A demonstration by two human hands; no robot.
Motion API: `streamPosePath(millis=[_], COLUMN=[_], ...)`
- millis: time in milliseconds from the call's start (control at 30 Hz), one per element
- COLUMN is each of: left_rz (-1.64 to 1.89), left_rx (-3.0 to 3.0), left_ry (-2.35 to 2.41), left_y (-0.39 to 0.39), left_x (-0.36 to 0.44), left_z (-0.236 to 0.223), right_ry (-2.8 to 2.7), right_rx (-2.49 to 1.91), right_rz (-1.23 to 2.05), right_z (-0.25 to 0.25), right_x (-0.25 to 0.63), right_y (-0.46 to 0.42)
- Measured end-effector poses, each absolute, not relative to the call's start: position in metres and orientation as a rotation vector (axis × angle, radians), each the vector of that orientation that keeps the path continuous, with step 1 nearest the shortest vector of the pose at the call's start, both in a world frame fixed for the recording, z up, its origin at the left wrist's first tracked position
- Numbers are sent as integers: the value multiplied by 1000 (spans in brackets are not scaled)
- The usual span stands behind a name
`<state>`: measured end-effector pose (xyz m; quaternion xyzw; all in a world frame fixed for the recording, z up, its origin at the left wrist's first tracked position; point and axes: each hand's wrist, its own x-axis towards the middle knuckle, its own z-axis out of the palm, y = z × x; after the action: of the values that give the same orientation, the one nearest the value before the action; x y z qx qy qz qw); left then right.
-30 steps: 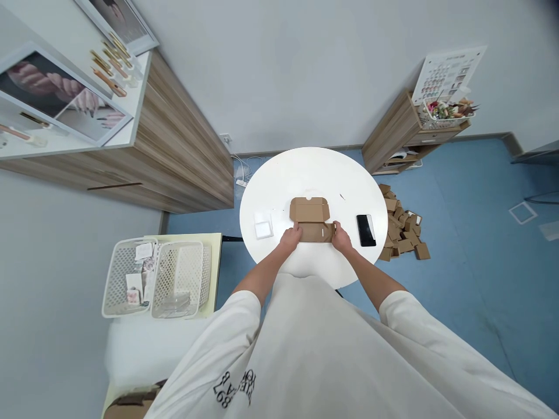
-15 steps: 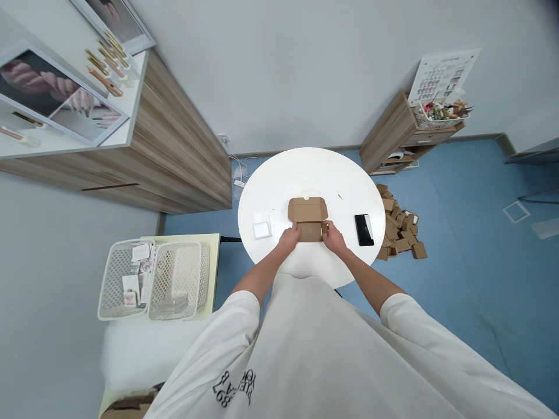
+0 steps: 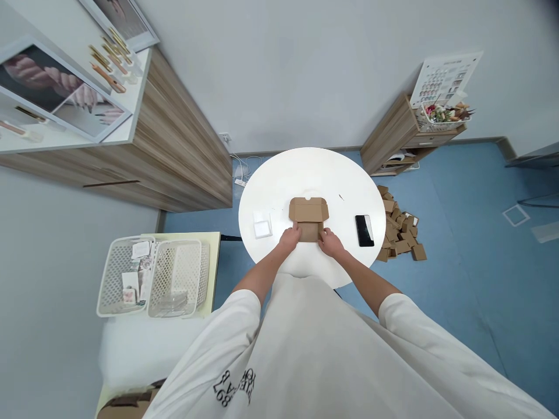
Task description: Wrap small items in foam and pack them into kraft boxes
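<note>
A small brown cardboard box (image 3: pixel 308 216) lies half folded on the round white table (image 3: pixel 305 174), its lid flap open toward the far side. My left hand (image 3: pixel 290 238) grips the box's near left corner with curled fingers. My right hand (image 3: pixel 331 242) presses against the near right side of the box, fingers closed on the cardboard. Both forearms reach out from white sleeves.
A black phone (image 3: pixel 364 230) lies right of the box and small white pads (image 3: pixel 262 225) lie to its left. A heap of brown boxes (image 3: pixel 399 233) sits on the blue floor at right. Two white baskets (image 3: pixel 152 278) stand on a low table at left.
My right hand has slid leftward along the box's near edge, folding the right side flap in so the box looks narrower. My left hand has stayed at the left corner.
</note>
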<state>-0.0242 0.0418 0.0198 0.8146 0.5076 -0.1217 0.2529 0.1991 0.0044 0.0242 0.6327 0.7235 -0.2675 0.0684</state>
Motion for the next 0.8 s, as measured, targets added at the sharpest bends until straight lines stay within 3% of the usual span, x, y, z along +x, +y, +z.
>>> streamPosePath(millis=[200, 800], left_rz=[-338, -375], left_rx=[2210, 2233], left_ry=[1383, 1393], left_y=[42, 41], left_x=[-24, -23], left_z=[21, 28], right_ry=[2210, 2193], right_rx=[1653, 1722], right_rz=[-583, -724], right_z=[29, 30], right_x=[195, 190], right_y=[15, 31])
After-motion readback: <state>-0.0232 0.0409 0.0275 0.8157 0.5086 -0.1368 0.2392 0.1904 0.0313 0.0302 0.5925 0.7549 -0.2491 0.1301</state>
